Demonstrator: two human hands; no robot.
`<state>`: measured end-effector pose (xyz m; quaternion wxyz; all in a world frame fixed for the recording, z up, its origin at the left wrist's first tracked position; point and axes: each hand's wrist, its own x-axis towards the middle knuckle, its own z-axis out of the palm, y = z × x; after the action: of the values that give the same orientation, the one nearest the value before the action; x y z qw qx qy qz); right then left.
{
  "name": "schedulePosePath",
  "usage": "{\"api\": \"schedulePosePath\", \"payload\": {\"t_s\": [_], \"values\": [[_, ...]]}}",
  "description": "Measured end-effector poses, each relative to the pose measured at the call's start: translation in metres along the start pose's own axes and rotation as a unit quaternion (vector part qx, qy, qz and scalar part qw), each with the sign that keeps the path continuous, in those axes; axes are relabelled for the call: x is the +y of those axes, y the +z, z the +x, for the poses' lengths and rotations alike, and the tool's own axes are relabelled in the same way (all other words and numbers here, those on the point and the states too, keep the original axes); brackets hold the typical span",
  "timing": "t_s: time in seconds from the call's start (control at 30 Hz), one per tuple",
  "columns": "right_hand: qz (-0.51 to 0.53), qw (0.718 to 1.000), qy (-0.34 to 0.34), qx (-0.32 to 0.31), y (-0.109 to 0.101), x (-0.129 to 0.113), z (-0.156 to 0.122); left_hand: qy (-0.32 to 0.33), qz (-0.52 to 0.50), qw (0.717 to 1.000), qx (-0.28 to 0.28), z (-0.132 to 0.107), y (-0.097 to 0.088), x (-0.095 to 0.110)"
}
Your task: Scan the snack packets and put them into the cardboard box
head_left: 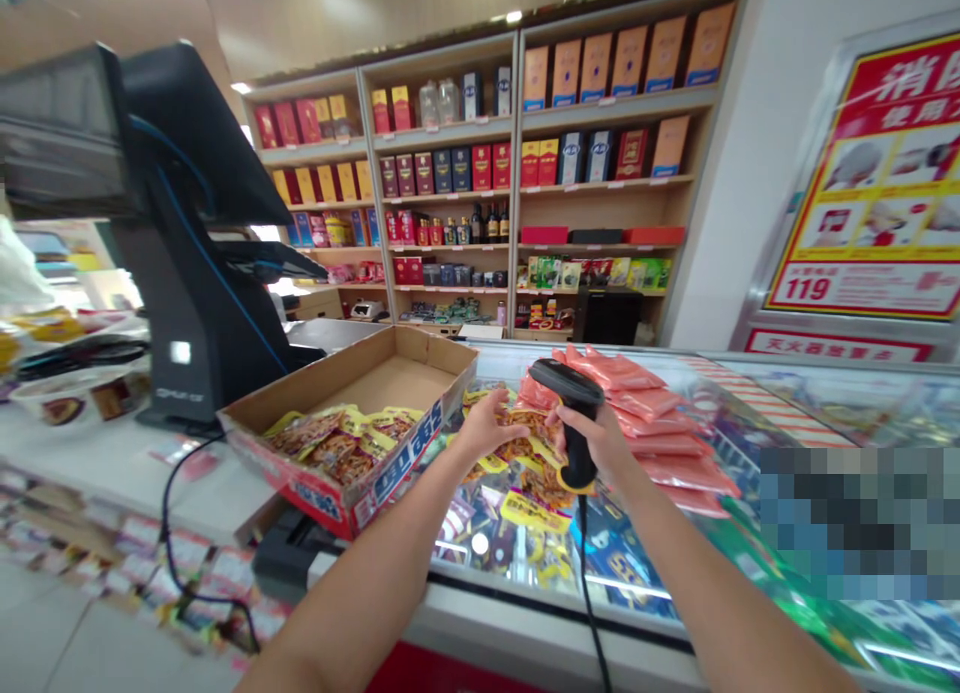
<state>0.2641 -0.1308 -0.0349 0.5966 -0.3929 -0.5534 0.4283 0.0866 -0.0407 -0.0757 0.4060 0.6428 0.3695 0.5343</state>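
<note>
scanner enclosed at handle by right grip; likely light, rigid. left grip half-open, seemingly unfilled; packets nearby judged soft, slippery, best pinched at edges.

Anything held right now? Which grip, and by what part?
Yes: the right grip holds the black scanner by its handle, above the cord. The left grip is open near the snack packets and looks empty.

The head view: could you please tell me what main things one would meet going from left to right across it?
Black cash register, open cardboard box with snack packets in it, left hand, black scanner held in the right hand, red-and-yellow wall sign.
</note>
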Motion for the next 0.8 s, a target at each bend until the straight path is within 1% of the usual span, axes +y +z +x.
{"api": "schedulePosePath", "payload": {"t_s": [0.1, 0.13, 0.2, 0.23, 0.3, 0.37, 0.4, 0.43, 0.5, 0.57, 0.63, 0.7, 0.77, 0.8], "values": [[0.007, 1.0, -0.005, 0.006, 0.0, -0.001, 0.0, 0.047, -0.022, 0.998, 0.022, -0.009, -0.001, 0.02], [0.006, 1.0, -0.008, 0.006, 0.0, 0.0, 0.0, 0.062, -0.007, 0.998, 0.03, -0.011, -0.004, 0.028], [0.004, 1.0, -0.012, 0.008, -0.001, 0.002, 0.001, 0.078, 0.063, 0.994, 0.032, -0.011, -0.015, 0.048], [0.004, 1.0, -0.012, 0.008, -0.002, 0.002, 0.001, 0.077, 0.101, 0.992, 0.027, -0.009, -0.025, 0.058], [0.006, 1.0, -0.01, 0.007, -0.002, 0.004, 0.002, 0.055, 0.159, 0.986, 0.022, 0.001, -0.054, 0.077], [0.009, 1.0, -0.009, 0.006, -0.002, 0.004, 0.002, 0.015, 0.213, 0.977, 0.026, 0.015, -0.091, 0.091], [0.008, 1.0, -0.009, 0.005, -0.002, 0.004, 0.002, -0.005, 0.27, 0.963, 0.022, 0.023, -0.111, 0.094], [0.008, 1.0, -0.009, 0.006, -0.001, 0.003, 0.002, -0.022, 0.339, 0.941, 0.006, 0.029, -0.131, 0.095], [0.005, 1.0, -0.009, 0.007, -0.001, 0.003, 0.001, -0.071, 0.454, 0.888, -0.017, 0.037, -0.163, 0.088], [0.004, 1.0, -0.005, 0.006, 0.0, 0.002, 0.001, -0.127, 0.511, 0.85, -0.038, 0.038, -0.184, 0.075], [0.008, 1.0, -0.003, 0.004, 0.0, 0.002, 0.001, -0.171, 0.542, 0.82, -0.069, 0.035, -0.193, 0.062], [0.01, 1.0, -0.006, 0.003, -0.001, 0.002, 0.002, -0.189, 0.573, 0.792, -0.099, 0.032, -0.194, 0.055], [0.007, 1.0, -0.011, 0.0, -0.001, 0.002, 0.002, -0.184, 0.594, 0.776, -0.11, 0.033, -0.193, 0.057], [0.004, 1.0, -0.013, -0.001, -0.001, 0.001, 0.002, -0.177, 0.595, 0.776, -0.112, 0.034, -0.192, 0.061]]}}
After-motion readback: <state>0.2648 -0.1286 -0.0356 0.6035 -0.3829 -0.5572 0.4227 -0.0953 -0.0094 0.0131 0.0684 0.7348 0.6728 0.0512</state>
